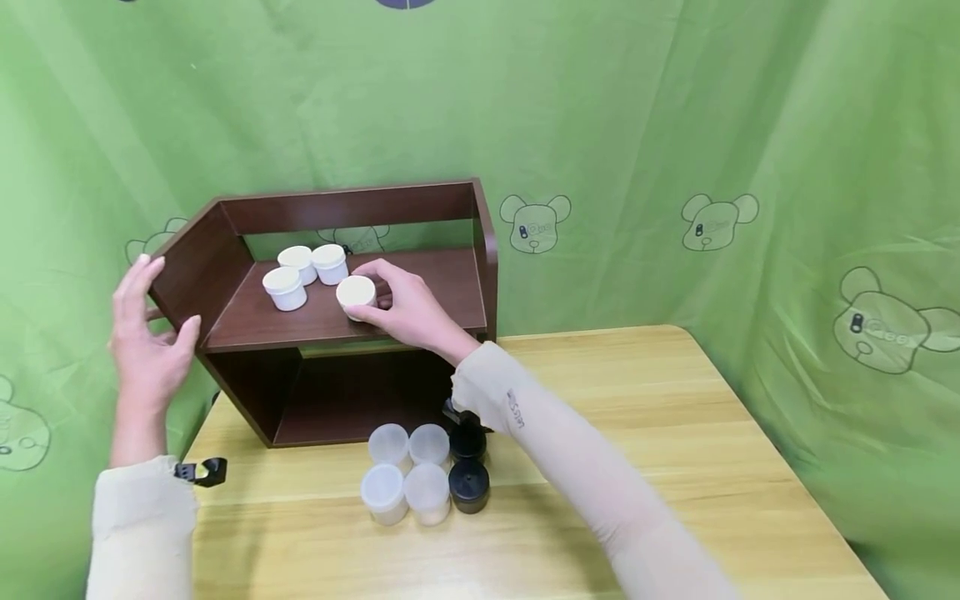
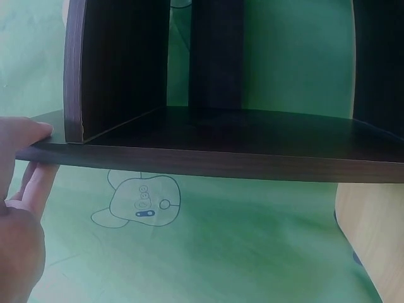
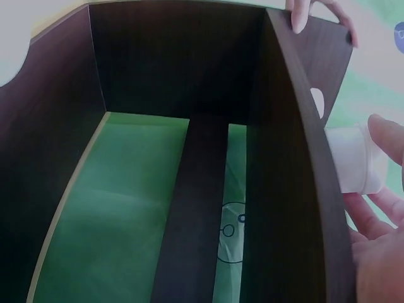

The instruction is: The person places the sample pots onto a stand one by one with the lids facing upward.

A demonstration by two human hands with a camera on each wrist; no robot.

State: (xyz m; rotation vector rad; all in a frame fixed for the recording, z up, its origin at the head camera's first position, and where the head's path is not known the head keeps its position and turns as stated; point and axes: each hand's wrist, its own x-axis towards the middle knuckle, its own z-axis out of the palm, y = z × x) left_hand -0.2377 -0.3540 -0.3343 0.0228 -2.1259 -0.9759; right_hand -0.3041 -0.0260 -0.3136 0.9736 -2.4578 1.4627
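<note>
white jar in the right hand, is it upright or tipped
Upright: in the head view the white jar shows its lid facing up, the right hand gripping its sides.

The right hand (image 3: 384, 259) holds a white jar (image 3: 350, 158) by the dark shelf (image 3: 287, 189)'s front edge, which probably hides its base, while the left hand (image 3: 300, 14) grips the side panel (image 3: 325, 57) near the shelf's far corner.

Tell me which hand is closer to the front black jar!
Right. The right hand is above and behind the front black jar, holding a white jar at the upper shelf. The left hand is farther away, at the left side panel.
</note>
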